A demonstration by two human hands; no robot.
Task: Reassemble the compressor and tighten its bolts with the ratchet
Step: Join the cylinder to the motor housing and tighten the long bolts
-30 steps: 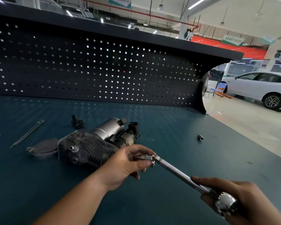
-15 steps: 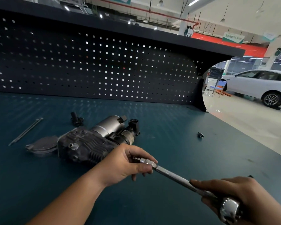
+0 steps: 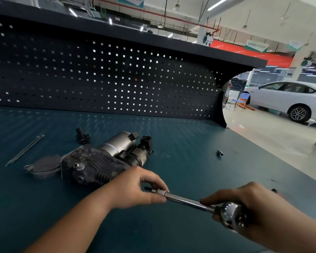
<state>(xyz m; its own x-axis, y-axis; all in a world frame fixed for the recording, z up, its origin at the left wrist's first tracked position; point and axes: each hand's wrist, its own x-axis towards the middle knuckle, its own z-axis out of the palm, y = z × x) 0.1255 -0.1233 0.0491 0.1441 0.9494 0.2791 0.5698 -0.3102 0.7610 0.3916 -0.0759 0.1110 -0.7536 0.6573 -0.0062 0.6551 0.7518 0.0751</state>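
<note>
my left grip is pinching the tip of the ratchet; my right grip is clasping its chrome head, near the compressor.

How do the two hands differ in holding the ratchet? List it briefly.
The left hand pinches the thin tip of the ratchet with fingertips; the right hand wraps its chrome head. The left hand sits beside the compressor; the right hand is farther away. Both hold the same tool.

Left hand is bare, and the left forearm is bare right down to the lower left of the frame. Right hand is bare too, with the right forearm uncovered to the lower-right edge.
</note>
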